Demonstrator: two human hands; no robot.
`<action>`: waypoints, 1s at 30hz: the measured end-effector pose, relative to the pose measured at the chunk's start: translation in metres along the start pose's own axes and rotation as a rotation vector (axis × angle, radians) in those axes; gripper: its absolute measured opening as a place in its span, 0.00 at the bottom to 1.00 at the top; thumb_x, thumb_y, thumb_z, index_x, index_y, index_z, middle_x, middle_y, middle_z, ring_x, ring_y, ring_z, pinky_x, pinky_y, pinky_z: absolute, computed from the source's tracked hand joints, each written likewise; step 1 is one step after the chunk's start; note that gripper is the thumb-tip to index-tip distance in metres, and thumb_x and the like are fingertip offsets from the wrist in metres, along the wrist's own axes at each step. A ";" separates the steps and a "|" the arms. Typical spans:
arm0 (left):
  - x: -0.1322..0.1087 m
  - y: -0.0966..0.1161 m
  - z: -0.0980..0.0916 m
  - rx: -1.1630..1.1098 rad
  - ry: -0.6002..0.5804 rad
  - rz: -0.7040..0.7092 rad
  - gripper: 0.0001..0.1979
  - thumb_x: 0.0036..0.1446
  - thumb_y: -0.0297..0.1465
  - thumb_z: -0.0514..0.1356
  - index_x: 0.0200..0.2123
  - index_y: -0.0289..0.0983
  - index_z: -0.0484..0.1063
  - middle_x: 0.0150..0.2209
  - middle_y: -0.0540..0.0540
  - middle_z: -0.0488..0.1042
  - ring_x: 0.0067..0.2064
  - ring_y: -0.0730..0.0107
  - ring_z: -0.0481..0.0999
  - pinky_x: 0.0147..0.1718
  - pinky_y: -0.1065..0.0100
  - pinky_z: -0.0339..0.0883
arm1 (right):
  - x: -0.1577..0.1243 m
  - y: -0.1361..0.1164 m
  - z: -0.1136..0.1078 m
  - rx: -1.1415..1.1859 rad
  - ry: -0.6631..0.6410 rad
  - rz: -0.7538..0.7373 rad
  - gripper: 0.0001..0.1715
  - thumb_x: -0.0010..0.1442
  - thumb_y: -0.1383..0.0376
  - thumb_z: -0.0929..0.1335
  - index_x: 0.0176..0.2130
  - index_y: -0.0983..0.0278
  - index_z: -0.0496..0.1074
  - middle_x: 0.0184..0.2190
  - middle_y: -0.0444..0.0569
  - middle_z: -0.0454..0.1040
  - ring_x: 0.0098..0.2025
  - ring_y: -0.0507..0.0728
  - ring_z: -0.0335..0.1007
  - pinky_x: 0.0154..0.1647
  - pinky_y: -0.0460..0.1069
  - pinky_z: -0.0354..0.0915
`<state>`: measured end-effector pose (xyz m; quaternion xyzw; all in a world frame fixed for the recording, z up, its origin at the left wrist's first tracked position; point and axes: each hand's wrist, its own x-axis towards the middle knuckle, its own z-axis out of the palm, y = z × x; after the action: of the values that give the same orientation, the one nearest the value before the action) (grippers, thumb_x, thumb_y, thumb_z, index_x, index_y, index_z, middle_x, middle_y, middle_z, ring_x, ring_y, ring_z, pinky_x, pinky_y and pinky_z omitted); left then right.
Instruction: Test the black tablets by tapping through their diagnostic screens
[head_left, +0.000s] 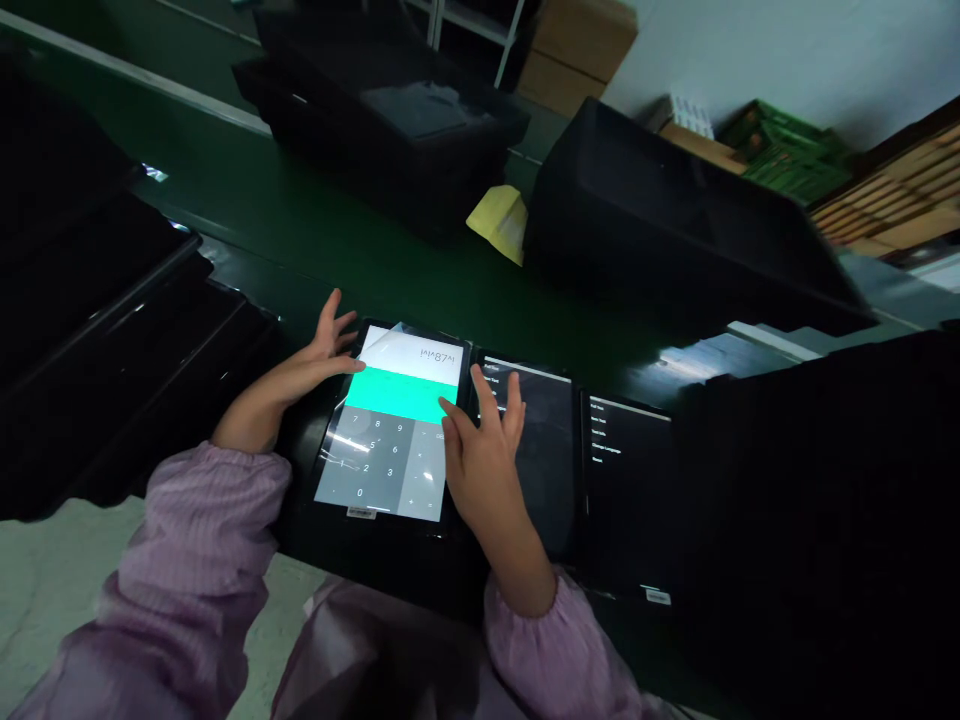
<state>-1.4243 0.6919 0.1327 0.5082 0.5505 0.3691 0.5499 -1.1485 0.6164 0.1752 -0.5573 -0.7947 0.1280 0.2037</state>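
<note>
A tablet [394, 440] lies in front of me with a calculator on its lit screen, digits and symbols at the top and a turquoise band below them. My left hand [319, 350] is at its upper left edge, fingers spread, thumb at the screen's border. Over the right side reaches my right hand [484, 430], a finger at the turquoise band and the others raised apart. Neither hand grips anything. Beside it lies a second tablet [544, 460] with a dark menu screen, partly covered by my right hand. A third tablet [626, 500] shows a similar text list.
Black trays [390, 100] are stacked across the green work surface [300, 220], with a large black bin [675, 220] to their right. Near them sits a yellow piece [501, 222]. More dark stacked trays [90, 300] stand left. Green crates [784, 145] and cardboard boxes [577, 50] are behind.
</note>
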 end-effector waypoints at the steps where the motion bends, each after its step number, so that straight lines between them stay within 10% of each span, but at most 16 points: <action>1: 0.001 0.000 0.000 -0.007 0.013 0.001 0.72 0.46 0.45 0.73 0.75 0.54 0.17 0.79 0.37 0.39 0.77 0.37 0.44 0.71 0.35 0.36 | 0.000 -0.002 0.001 0.001 -0.018 -0.006 0.23 0.75 0.65 0.59 0.58 0.63 0.78 0.75 0.58 0.52 0.78 0.80 0.27 0.69 0.82 0.46; 14: 0.002 0.011 0.016 0.064 0.127 -0.010 0.55 0.46 0.42 0.67 0.76 0.41 0.51 0.76 0.42 0.51 0.77 0.42 0.43 0.74 0.47 0.40 | -0.009 0.059 -0.018 -0.061 0.229 0.196 0.25 0.76 0.58 0.57 0.55 0.60 0.80 0.73 0.55 0.57 0.77 0.79 0.30 0.67 0.86 0.43; 30: 0.001 0.015 0.019 0.047 0.156 -0.054 0.55 0.47 0.40 0.68 0.76 0.42 0.51 0.76 0.42 0.52 0.77 0.48 0.43 0.74 0.50 0.42 | -0.045 0.103 -0.056 -0.035 0.372 0.266 0.33 0.75 0.48 0.55 0.53 0.61 0.80 0.71 0.53 0.62 0.77 0.74 0.37 0.71 0.77 0.48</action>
<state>-1.4037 0.6928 0.1445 0.4756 0.6137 0.3800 0.5029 -1.0235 0.6079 0.1721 -0.6746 -0.6651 0.0352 0.3183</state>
